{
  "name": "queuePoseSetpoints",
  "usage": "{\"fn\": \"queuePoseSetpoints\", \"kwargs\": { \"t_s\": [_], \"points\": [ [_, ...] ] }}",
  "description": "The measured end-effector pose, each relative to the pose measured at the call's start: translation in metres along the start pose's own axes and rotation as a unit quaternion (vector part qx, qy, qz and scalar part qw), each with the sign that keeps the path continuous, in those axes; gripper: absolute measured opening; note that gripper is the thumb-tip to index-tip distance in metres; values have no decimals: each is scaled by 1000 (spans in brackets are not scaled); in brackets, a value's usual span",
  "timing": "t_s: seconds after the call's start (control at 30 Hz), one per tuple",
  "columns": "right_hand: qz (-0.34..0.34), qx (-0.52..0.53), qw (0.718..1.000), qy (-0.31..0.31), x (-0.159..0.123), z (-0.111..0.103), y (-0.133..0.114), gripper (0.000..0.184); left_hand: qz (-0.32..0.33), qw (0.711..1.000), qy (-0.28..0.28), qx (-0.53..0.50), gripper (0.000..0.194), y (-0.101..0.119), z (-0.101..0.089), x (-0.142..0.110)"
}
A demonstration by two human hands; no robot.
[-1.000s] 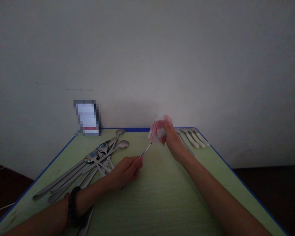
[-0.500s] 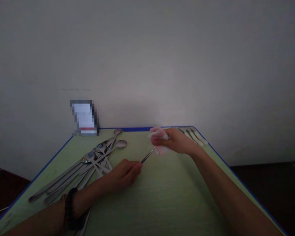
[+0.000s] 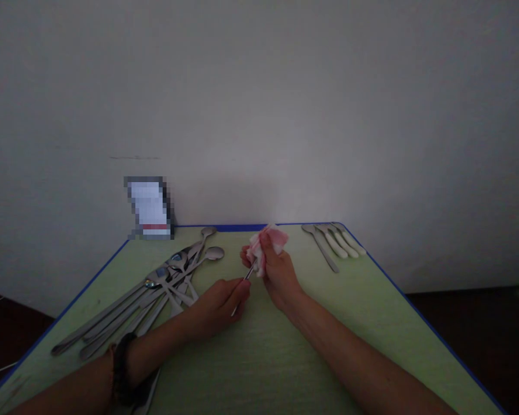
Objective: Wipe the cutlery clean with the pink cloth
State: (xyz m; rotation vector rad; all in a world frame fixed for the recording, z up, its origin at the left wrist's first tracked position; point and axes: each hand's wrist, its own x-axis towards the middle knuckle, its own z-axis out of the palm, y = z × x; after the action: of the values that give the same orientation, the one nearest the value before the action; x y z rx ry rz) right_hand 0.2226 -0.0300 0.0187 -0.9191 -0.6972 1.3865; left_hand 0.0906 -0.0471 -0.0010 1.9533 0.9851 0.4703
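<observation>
My left hand is closed around the handle of a slim metal utensil, in front of the table's middle. The handle's end sticks out below my thumb, slanting toward me. Wrapped about the utensil's far end is a crumpled pink-and-white cloth, pinched in my right hand with the thumb on top. The cloth and fingers hide that end, so its kind does not show. Beside my left forearm lies a pile of long-handled metal spoons, partly covered by the arm.
At the table's far right corner, several white-handled pieces of cutlery lie beside a metal-handled one. A blurred phone-like screen leans against the wall at the back left. Blue edging borders the table.
My right hand has moved left and toward me with the cloth, uncovering the metal-handled piece at the right. The utensil's handle now shows below my left hand's thumb.
</observation>
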Motion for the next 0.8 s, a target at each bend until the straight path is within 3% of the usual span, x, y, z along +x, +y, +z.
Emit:
{"fn": "queuePoseSetpoints", "kwargs": {
  "t_s": [0.2, 0.33, 0.4, 0.5, 0.6, 0.67, 0.8],
  "points": [
    [27, 42, 999, -13, -1, -2, 5, 38, 7, 1000, 13, 11, 39, 2, 1, 1],
    [-28, -62, 997, -33, 10, -12, 3, 44, 6, 999, 32, -4, 42, 1, 0, 2],
    [-81, -175, 981, -32, 18, -21, -3, 47, 4, 999, 38, -4, 42, 1, 0, 2],
    [-155, -327, 932, -17, 27, -34, -13, 52, 0, 999, 38, 13, 42, -1, -1, 2],
    [-194, -385, 902, 7, 33, -44, -19, 51, 5, 998, 31, 49, 40, -1, 0, 3],
    [-180, -352, 918, 12, 34, -46, -16, 48, 4, 996, 30, 80, 38, 0, 0, 5],
    [-106, -185, 977, -1, 28, -37, 4, 50, 7, 994, 29, 104, 35, 1, -1, 7]
  ]
}}
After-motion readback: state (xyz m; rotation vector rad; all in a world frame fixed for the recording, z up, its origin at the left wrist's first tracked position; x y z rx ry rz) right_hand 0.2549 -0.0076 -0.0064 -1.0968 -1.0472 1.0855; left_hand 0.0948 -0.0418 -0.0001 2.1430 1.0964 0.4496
